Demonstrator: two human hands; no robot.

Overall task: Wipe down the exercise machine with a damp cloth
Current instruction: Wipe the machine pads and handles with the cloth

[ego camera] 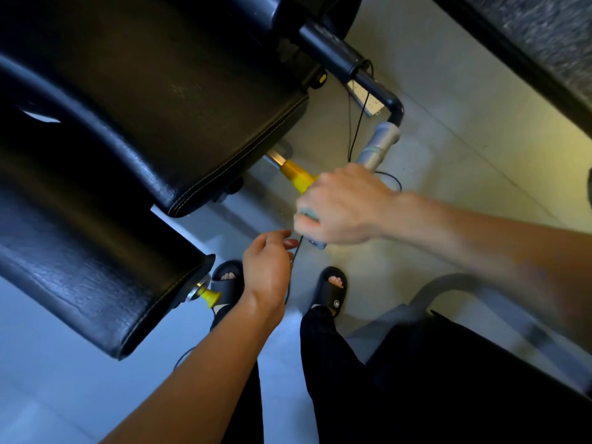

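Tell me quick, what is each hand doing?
Left hand: open, fingers loosely curled, holding nothing.
Right hand: closed around a pale blue-green cloth.

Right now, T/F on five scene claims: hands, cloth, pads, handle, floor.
1. The right hand grips a pale blue-green cloth. True.
2. The left hand grips the yellow knob. False: its fingers are loosely open and the hand is apart from that knob.
3. The machine's pads are red. False: they are black with light stitching.
4. A silver handle grip sits just beyond the right hand. True.
5. The person is barefoot. False: both feet wear black slides.
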